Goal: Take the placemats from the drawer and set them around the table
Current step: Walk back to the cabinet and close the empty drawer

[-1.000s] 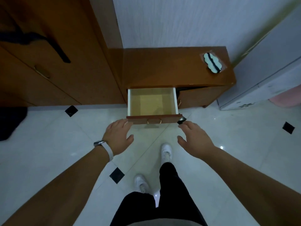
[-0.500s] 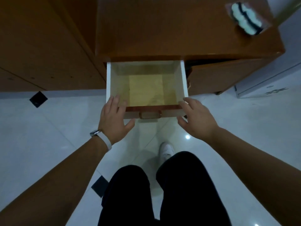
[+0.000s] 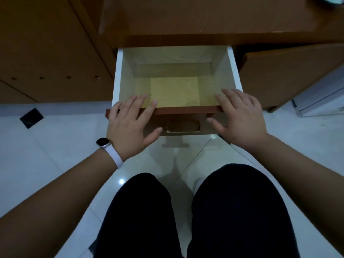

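A wooden drawer (image 3: 122, 75) with white sides is pulled out of a low brown cabinet (image 3: 186, 17). On its floor lies a flat yellowish sheet (image 3: 175, 91), possibly a placemat; I cannot tell for sure. My left hand (image 3: 130, 123) rests with straight fingers over the drawer's front edge at the left. My right hand (image 3: 242, 118) lies flat over the front edge at the right. Neither hand holds anything. A brass handle (image 3: 182, 126) sits between them on the drawer front.
A tall brown wardrobe (image 3: 46, 49) stands to the left. The cabinet's right door (image 3: 290, 75) hangs ajar. White tiled floor (image 3: 37, 155) with black inlays lies below. My knees in black trousers (image 3: 232, 211) are close under the drawer.
I have crouched closer to the drawer. Both hands moved forward from in front of the drawer onto its front edge.
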